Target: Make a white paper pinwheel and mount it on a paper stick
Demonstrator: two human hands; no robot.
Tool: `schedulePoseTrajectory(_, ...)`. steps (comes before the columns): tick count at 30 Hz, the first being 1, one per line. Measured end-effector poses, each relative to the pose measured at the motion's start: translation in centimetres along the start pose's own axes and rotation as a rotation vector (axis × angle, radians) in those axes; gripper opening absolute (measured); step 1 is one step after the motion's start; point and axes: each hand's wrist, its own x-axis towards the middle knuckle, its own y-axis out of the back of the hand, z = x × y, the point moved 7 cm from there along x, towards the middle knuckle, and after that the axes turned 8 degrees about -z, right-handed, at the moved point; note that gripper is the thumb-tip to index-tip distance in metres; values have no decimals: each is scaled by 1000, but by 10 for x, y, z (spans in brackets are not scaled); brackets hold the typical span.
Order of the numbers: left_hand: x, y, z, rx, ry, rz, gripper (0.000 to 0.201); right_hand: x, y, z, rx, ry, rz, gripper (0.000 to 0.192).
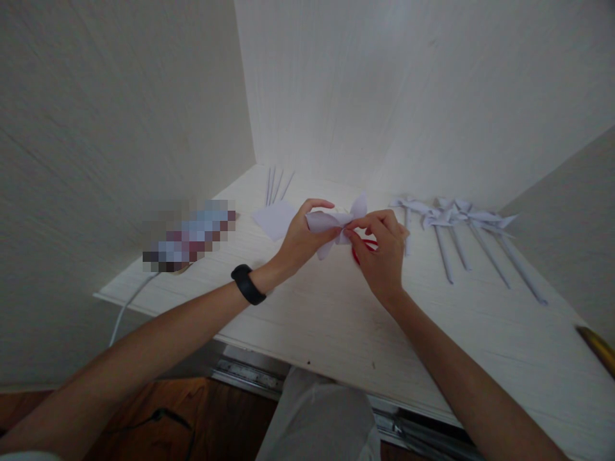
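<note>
A white paper pinwheel [323, 222] with curled blades is held above the table between my two hands. My left hand [307, 234], with a black band on its wrist, grips the pinwheel from the left, thumb near its centre. At that centre the thumb and fingertips of my right hand [382, 246] are pinched together. Whether a small part is also between those fingertips is hidden. Red handle loops [356, 254], perhaps of scissors, lie on the table, partly covered by my right hand.
Several paper pinwheels on rolled sticks [490, 256] lie to the right. Square white paper [275, 219] and several thin paper sticks [273, 186] are at the back left. A blurred-out object [189, 237] with a white cable [125, 306] sits left. A yellowish object [597, 349] is at the right edge.
</note>
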Motion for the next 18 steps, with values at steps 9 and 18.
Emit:
schedulePoseTrajectory(9, 0, -4, 4, -54, -20, -60, 40, 1, 2, 0, 22, -23, 9, 2)
schedulePoseTrajectory(18, 0, -3, 6, -44, -22, -81, 44, 1, 3, -2, 13, -17, 14, 4)
